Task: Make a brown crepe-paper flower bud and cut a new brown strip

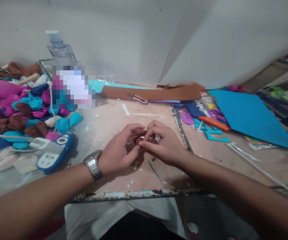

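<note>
centrally, both hands meet over the table (114, 116) and share one small brown piece (137, 140), seemingly crumpled paper or soft foam; its exact shape is mostly hidden by the fingers. the left hand (120, 150), with a metal watch (93, 165) on its wrist, curls narrowly round the piece from the left, thumb and forefinger closed upon it. the right hand (162, 143) pinches it from the right, its fingertips (144, 144) touching the same piece, the other fingers folded close above. the piece sits just above the tabletop, between the two thumbs, near the front edge of the table.

judged from its size and from the like-coloured wads in the heap of crumpled pieces (21, 110) at the left (magenta, turquoise, brown, dark blue), the piece is probably very light, soft and easily crushed, not slippery, and liable to tear if pulled hard. a fingertip pinch at its two ends, as shown, seems the fitting hold; a whole-hand grasp would flatten it.

also visible: a blue-and-white gadget (54, 154) beside the heap, a water bottle (59, 48) behind it, a long brown strip (153, 92) along the wall, a blue sheet (246, 113) and an orange-handled tool (213, 123) among coloured offcuts at the right.
</note>
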`<control>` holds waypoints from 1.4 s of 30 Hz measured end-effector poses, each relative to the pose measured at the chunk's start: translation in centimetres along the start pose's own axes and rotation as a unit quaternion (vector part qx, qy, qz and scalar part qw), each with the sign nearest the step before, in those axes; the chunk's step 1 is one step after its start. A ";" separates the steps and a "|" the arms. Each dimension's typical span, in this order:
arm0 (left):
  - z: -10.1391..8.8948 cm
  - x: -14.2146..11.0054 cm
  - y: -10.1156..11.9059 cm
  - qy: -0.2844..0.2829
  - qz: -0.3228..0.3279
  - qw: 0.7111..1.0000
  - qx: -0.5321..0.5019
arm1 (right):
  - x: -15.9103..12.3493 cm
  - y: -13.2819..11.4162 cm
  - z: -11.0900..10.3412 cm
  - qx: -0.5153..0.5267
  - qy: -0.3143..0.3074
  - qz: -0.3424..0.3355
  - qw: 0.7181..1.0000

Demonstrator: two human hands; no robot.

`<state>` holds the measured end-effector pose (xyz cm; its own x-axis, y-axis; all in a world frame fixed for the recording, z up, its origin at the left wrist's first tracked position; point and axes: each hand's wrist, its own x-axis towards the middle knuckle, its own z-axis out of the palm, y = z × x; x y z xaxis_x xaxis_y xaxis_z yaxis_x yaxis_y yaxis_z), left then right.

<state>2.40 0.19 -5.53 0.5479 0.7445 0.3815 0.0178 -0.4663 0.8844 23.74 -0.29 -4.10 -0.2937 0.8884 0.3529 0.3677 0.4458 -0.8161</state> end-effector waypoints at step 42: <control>-0.6 0.8 0.4 -0.014 -0.132 0.952 -0.275 | 0.0 -0.2 -0.3 -0.025 -0.005 -0.001 1.000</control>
<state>2.31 0.90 -4.74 0.6071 0.7846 0.1261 -0.2782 0.0611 0.9586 23.99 -0.34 -3.82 -0.3032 0.8867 0.3490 0.4115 0.4522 -0.7913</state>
